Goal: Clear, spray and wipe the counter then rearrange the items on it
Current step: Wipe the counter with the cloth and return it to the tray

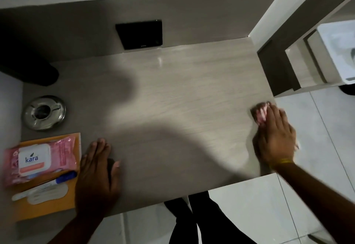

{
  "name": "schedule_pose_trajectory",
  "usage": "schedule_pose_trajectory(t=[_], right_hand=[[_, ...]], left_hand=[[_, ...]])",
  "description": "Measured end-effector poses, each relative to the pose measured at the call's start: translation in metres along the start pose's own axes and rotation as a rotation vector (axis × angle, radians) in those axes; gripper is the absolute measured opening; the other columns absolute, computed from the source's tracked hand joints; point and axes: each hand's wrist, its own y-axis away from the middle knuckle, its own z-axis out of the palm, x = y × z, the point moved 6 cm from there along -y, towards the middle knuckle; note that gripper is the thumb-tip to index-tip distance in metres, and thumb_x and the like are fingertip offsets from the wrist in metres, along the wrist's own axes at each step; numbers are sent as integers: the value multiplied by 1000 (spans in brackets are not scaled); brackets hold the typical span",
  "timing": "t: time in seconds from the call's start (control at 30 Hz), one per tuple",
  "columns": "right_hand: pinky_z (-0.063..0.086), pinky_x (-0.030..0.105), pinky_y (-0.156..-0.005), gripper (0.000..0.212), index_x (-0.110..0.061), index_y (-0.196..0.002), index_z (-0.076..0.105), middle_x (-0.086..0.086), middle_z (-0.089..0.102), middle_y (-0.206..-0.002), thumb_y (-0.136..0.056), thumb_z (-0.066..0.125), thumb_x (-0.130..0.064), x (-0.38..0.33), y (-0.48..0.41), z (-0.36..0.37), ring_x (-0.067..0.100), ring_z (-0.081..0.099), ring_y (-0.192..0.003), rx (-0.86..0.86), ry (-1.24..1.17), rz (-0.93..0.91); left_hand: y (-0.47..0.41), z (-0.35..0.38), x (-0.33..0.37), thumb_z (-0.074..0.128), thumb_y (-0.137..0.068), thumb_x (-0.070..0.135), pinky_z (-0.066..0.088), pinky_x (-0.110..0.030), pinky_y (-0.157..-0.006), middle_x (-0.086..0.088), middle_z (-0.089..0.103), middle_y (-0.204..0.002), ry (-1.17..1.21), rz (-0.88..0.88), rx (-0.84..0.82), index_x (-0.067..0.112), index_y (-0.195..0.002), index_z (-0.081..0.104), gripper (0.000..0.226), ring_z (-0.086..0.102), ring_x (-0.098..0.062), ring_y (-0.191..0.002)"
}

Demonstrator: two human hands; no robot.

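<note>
A pale wood-grain counter [172, 94] fills the middle of the head view. My right hand [274, 138] presses a pink and white cloth [260, 113] flat on the counter near its right edge; the cloth shows past my fingertips. My left hand [98, 174] lies flat on the counter near the front left, fingers together, holding nothing. At the far left lie a pink wipes pack [38, 161] on an orange envelope [48, 203], with a blue-capped pen [48, 185] across it. A round metal ashtray [44, 112] sits behind them.
A black panel [140, 34] leans against the back wall. A dark object [28, 59] stands at the back left. Right of the counter are a dark cabinet edge [276, 67], a white basin [338, 51] and tiled floor [317, 128]. My legs [201, 222] are below the front edge.
</note>
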Motion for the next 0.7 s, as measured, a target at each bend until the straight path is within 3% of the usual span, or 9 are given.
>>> schedule_pose_trajectory(t=[0.17, 0.33, 0.5, 0.7], right_hand=[[31, 60, -118, 69, -15, -162, 26, 7, 27, -170, -99, 31, -41, -68, -167, -12, 34, 25, -157, 23, 48, -121], [29, 60, -119, 61, -15, -163, 25, 7, 21, -172, -105, 33, -31, -112, -249, -12, 32, 19, -158, 18, 33, -14], [31, 56, -119, 59, -18, -165, 21, 5, 19, -174, -109, 31, -34, -112, -187, -7, 30, 18, -160, -10, 24, -152], [39, 51, -110, 61, -29, -167, 16, -6, 12, -175, -108, 26, -40, -68, 28, 10, 23, 17, -161, -50, -3, -304]], left_hand=[[-1, 1, -2, 38, -104, 44, 27, -49, -127, -14, 40, -163, 1, 13, -3, 4, -153, 45, 64, 29, -26, -157], [1, 2, -5, 35, -106, 42, 32, -52, -123, -13, 42, -162, 27, 52, 35, 6, -153, 47, 61, 29, -25, -156], [2, 0, -5, 31, -107, 45, 26, -49, -127, -12, 38, -165, 51, 78, 30, 5, -153, 46, 63, 25, -25, -159], [3, -2, -1, 28, -107, 45, 29, -53, -125, -11, 37, -166, 24, 81, 15, 3, -153, 46, 65, 27, -26, -158]])
